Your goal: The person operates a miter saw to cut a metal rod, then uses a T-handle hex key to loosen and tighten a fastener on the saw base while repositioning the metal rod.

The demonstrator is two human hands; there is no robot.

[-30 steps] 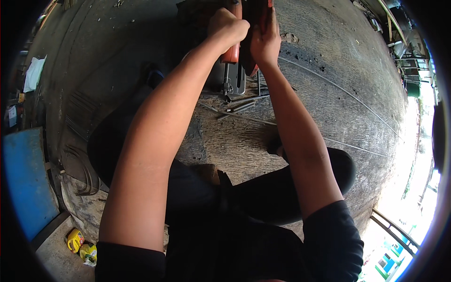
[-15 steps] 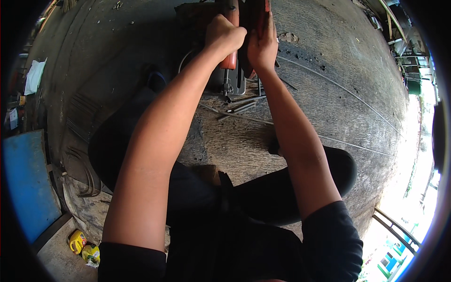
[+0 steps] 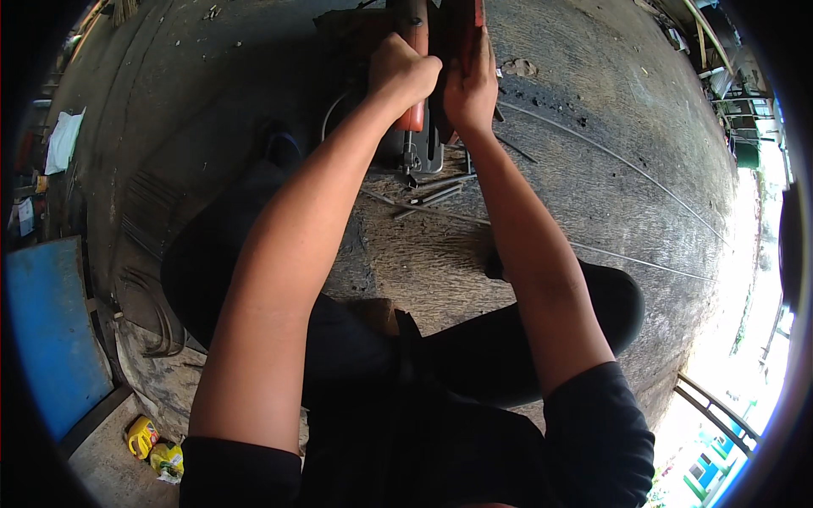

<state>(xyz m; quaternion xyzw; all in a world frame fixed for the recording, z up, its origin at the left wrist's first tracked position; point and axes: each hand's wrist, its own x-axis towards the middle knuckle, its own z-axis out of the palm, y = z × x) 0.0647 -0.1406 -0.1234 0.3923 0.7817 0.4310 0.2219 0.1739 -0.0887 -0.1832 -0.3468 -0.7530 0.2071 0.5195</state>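
Note:
A cut-off saw with an orange handle [image 3: 412, 117] and a red guard [image 3: 477, 15] stands on the ground at the top of the view, partly cut off by the frame. My left hand [image 3: 401, 71] is closed around the orange handle. Beside it, my right hand [image 3: 472, 95] lies with its fingers stretched along the red guard, palm side against it. Below both hands the saw's grey metal base [image 3: 434, 152] shows. Several short metal rods [image 3: 436, 195] lie loose just in front of that base. The saw's blade is hidden or too dark to make out.
Long thin rods [image 3: 627, 157] stretch across the rough ground to the right. My bent legs [image 3: 614, 309] are on both sides. Far left stand a blue panel [image 3: 55, 322], bent metal bars [image 3: 161, 326] and a yellow container [image 3: 142, 436]. A railing [image 3: 716, 411] is at lower right.
Both hands have shifted very slightly, the right a little down. The saw's handle has dipped slightly with the left hand. Grip and contact look the same.

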